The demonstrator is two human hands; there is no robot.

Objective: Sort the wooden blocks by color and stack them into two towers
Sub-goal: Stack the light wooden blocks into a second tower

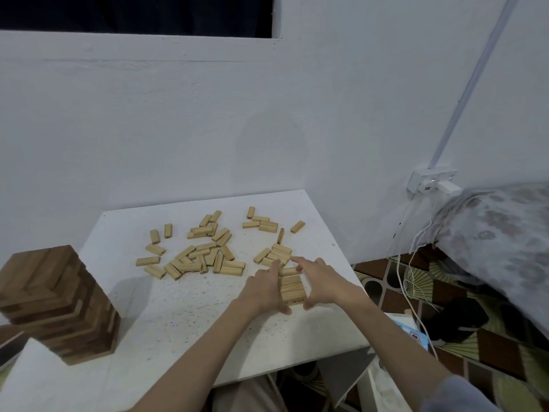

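A tall tower of dark brown blocks (61,304) stands at the table's left front. Several light wooden blocks (196,257) lie scattered across the middle and back of the white table (190,316). A low stack of light blocks (292,288) sits near the right edge. My left hand (264,288) presses its straight fingers against the stack's left side. My right hand (319,279) presses on the right side, with the thumb at the front corner. A smaller heap of light blocks (277,254) lies just behind the stack.
A white wall rises right behind the table. To the right are a wall socket (430,179) with white cables (413,263), a patterned pillow (499,233) and a patterned floor mat (445,331). A dark object (457,319) lies on the mat.
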